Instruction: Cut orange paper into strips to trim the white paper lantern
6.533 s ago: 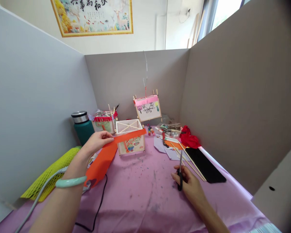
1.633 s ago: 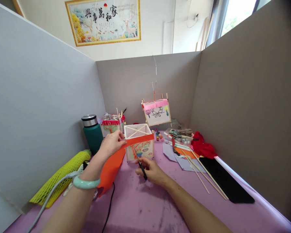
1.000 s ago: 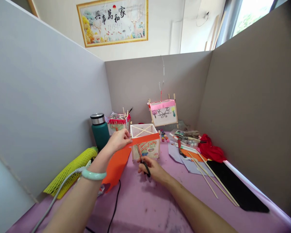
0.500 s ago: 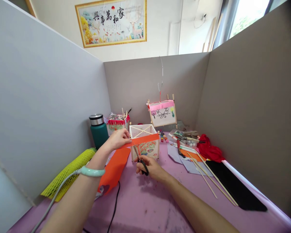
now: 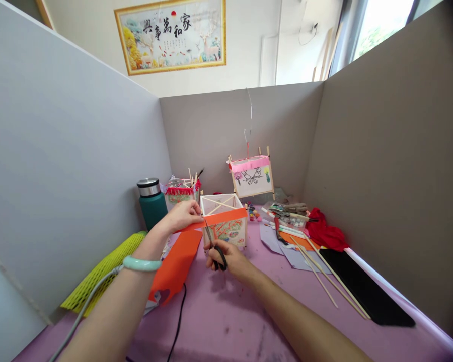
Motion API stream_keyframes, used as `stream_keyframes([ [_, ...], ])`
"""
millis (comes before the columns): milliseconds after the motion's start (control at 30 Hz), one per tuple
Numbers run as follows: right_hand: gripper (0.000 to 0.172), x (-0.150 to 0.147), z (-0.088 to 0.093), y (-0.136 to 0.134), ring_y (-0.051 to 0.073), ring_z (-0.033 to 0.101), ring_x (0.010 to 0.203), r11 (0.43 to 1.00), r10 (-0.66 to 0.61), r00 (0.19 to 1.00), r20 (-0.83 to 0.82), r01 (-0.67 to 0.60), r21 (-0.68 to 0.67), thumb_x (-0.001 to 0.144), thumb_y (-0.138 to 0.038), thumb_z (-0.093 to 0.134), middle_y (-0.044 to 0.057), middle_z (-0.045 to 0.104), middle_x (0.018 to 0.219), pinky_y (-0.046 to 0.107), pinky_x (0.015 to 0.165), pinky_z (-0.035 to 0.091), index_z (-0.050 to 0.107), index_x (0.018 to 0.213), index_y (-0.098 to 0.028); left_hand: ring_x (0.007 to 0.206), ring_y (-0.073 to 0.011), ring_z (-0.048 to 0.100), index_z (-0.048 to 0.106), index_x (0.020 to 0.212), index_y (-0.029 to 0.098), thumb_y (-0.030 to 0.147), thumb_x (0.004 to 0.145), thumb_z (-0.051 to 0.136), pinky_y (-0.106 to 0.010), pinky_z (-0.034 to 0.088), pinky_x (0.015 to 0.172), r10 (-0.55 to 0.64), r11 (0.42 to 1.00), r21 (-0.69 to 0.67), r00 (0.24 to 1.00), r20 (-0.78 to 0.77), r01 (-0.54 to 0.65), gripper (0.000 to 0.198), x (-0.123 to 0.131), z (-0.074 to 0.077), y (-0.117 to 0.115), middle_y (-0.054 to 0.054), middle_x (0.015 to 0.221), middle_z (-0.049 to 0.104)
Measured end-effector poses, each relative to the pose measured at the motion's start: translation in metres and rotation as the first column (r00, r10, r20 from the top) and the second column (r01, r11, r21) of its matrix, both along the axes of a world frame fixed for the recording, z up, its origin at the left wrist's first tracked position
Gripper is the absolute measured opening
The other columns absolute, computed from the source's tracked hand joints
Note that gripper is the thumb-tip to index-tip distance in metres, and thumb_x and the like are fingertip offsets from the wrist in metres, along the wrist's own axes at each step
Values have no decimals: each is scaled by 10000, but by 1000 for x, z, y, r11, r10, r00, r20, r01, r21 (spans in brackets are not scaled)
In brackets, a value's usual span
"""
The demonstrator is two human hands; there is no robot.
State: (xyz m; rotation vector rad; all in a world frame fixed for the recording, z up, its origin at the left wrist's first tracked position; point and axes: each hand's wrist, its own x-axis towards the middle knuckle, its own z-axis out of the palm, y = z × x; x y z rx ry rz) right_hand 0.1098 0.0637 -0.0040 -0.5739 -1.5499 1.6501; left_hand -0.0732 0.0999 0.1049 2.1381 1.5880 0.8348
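Observation:
A box-shaped lantern frame (image 5: pixel 231 234) of sticks and white drawn-on panels stands upright in front of me. An orange paper strip (image 5: pixel 226 216) runs along its top front edge and past the left corner. My left hand (image 5: pixel 186 215) pinches the strip's loose left end beside that corner. In my right hand (image 5: pixel 226 257) is a pair of black-handled scissors (image 5: pixel 220 258), blades pointing up at the strip by the left corner. Whether the blades have cut into the paper I cannot tell. A larger orange paper sheet (image 5: pixel 179 259) lies below my left hand.
Left stand a green bottle (image 5: pixel 153 206) and a yellow mesh sleeve (image 5: pixel 105 274). Behind, a pink-trimmed lantern (image 5: pixel 252 178) hangs from a wire. To the right lie thin sticks (image 5: pixel 317 274), a red cloth (image 5: pixel 326 234) and a black slab (image 5: pixel 362 286). Grey partitions (image 5: pixel 234 120) enclose the table.
My right hand and the scissors have shifted slightly left, bringing the blades closer to the lantern's left corner. My left hand keeps its pinch on the strip. The view has moved a little.

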Motion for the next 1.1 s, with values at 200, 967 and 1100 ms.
stream_keyframes([
  [200,420,-7,3,1,93,506,512,999,-45,999,-18,45,4,692,-512,678,-31,606,605,234,530,355,535,892,-172,471,-108,453,505,716,204,330,631,661,-214,298,431,-2,1000,-1,1000,11,2,218,-1,-2,3,57,530,540],
  [967,375,-15,-5,3,101,515,512,988,-147,989,24,145,52,709,-478,667,-44,570,567,227,517,374,562,903,-176,524,-130,512,519,719,200,343,625,664,-227,355,489,-13,1000,19,1000,15,13,224,-3,-2,2,44,566,586],
  [1100,344,-17,-8,4,98,491,493,981,-185,982,26,183,67,714,-453,662,-55,536,545,223,496,369,576,889,-169,553,-137,525,528,715,200,356,619,671,-228,357,504,-20,999,35,1000,11,19,232,-4,-2,2,41,575,595],
])
